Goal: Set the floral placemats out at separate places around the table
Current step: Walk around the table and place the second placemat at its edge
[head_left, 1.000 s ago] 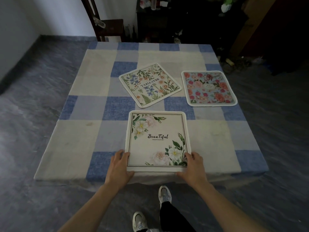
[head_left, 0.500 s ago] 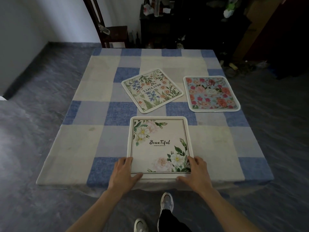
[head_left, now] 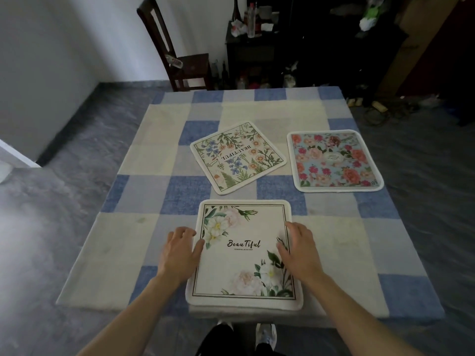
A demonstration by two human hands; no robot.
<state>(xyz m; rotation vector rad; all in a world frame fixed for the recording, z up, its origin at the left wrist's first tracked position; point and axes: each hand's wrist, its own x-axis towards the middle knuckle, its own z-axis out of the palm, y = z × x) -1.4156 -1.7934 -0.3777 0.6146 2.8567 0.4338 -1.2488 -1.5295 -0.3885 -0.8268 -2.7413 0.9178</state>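
Three floral placemats lie on the blue-and-cream checked table [head_left: 144, 235]. The nearest, a white placemat [head_left: 244, 255] with pale flowers and the word "Beautiful", lies square at the table's near edge. My left hand [head_left: 180, 253] rests at its left edge with the thumb on the mat and the fingers loosely curled on the cloth. My right hand [head_left: 300, 250] lies flat over its right edge with the fingers slightly apart. A wildflower placemat [head_left: 237, 156] lies turned at an angle in the middle. A pink-rose placemat [head_left: 334, 160] lies at the right side.
A dark wooden chair [head_left: 180, 60] stands beyond the table's far left corner. A dark cabinet [head_left: 252, 47] with bottles on top stands against the back wall. Clutter and cables lie on the floor at the far right. Grey floor surrounds the table.
Both hands have slid from the white placemat's near corners forward to the middle of its side edges. The mat has stayed in place. My view has tilted up.
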